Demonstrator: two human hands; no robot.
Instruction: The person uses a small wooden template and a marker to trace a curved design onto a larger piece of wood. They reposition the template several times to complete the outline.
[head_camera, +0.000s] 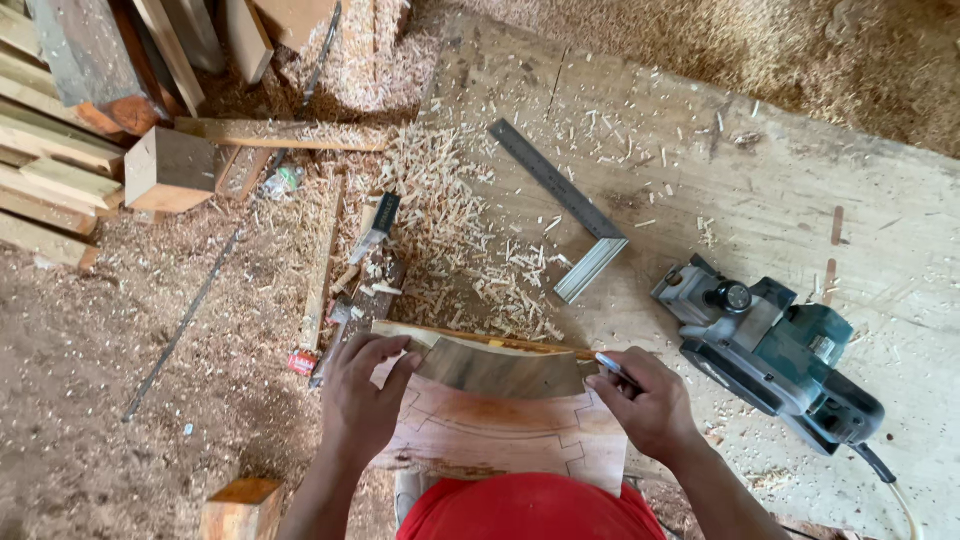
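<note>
- A curved template is pinned flat on a reddish board by the left hand, fingers spread, apparently to stop slipping.
- A pen is pinched in the right hand at the template's right edge, seemingly for tracing.
- An electric planer and a metal square are set aside on the workbench, among wood shavings.
</note>
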